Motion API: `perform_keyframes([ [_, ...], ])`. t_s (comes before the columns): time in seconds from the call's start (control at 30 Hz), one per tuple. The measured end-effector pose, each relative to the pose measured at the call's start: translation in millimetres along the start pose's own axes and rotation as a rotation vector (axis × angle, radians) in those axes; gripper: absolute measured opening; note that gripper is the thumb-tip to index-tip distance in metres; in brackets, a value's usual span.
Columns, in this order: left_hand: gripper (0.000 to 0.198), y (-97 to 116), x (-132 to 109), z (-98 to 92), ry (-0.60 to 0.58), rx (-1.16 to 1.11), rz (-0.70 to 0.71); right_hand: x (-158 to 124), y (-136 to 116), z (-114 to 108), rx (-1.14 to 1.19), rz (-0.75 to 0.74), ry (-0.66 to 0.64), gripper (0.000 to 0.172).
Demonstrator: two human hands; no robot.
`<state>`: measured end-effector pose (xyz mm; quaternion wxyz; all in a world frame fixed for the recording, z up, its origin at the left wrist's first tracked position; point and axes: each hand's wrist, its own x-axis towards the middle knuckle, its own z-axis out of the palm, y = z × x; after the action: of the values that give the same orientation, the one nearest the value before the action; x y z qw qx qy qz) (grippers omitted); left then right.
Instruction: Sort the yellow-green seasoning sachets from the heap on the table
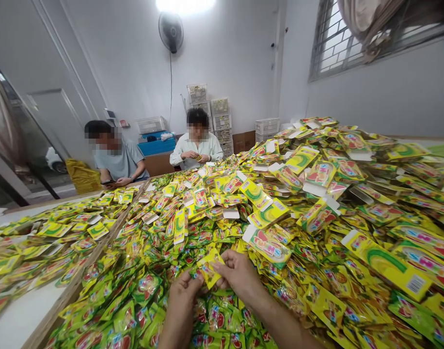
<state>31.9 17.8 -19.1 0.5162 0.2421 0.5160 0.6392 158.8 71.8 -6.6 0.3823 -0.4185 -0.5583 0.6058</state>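
In the middle foreground, a yellow sachet (pixel 210 269) is pinched by its right edge in my right hand (pixel 240 277). My left hand (pixel 184 292) is closed at the sachet's left side, thumb and fingertips gripping there; a bit of green and red print shows by those fingertips. Beneath both hands spreads a deep heap of small green sachets (pixel 145 287) with red fruit pictures. Yellow sachets (pixel 327 303) lie thickly to the right. Just beyond my hands rest flat printed boxes, among them a yellow and green box (pixel 268 213) and a box with white end flaps (pixel 269 248).
A wooden divider (pixel 94 247) separates the heap from more boxes (pixel 55 228) at the left. A large pile of boxes (pixel 316 160) rises at the right. Across the table sit a person in a white shirt (pixel 185 145) and another in grey-blue (pixel 120 162). Crates (pixel 222 121) stand behind.
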Motion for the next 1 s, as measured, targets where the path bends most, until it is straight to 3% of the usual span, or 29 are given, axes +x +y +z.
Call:
perform_keyframes([
  [0.1, 0.022, 2, -3, -0.1, 0.008, -0.145, -0.005, 1, 9, 11, -0.007, -0.017, 0.044, 0.035],
  [0.27, 0.034, 4, -3, 0.5, 0.006, 0.066, 0.053, 3, 15, 13, -0.075, -0.089, 0.11, 0.03],
  [0.43, 0.041, -1, -1, 1.2, -0.044, 0.068, 0.035, -2, 10, 13, 0.026, -0.053, -0.109, 0.034],
  [0.5, 0.042, -2, -1, 1.7, -0.088, 0.065, -0.009, -5, 8, 15, -0.013, -0.048, -0.129, 0.031],
  [0.6, 0.04, 9, -1, 2.5, -0.183, 0.094, -0.068, -7, 4, 16, -0.255, -0.181, 0.062, 0.021],
  [0.7, 0.045, 41, 7, 3.4, -0.298, 0.249, -0.035, -3, -1, 11, -0.423, -0.261, 0.256, 0.022],
  [0.77, 0.051, 68, 22, 5.5, -0.215, 0.559, 0.094, 0, -4, 7, -0.431, -0.239, 0.331, 0.027],
  [0.87, 0.054, 97, 59, 13.5, 0.157, 1.091, 0.276, 4, -1, 7, -0.392, -0.228, 0.351, 0.032],
  [0.93, 0.072, 102, 86, 20.7, 0.313, 1.259, 0.326, 6, 6, 11, -0.374, -0.235, 0.368, 0.033],
  [1.0, 0.083, 99, 107, 26.3, 0.34, 1.333, 0.361, 8, 13, 14, -0.358, -0.222, 0.405, 0.035],
])
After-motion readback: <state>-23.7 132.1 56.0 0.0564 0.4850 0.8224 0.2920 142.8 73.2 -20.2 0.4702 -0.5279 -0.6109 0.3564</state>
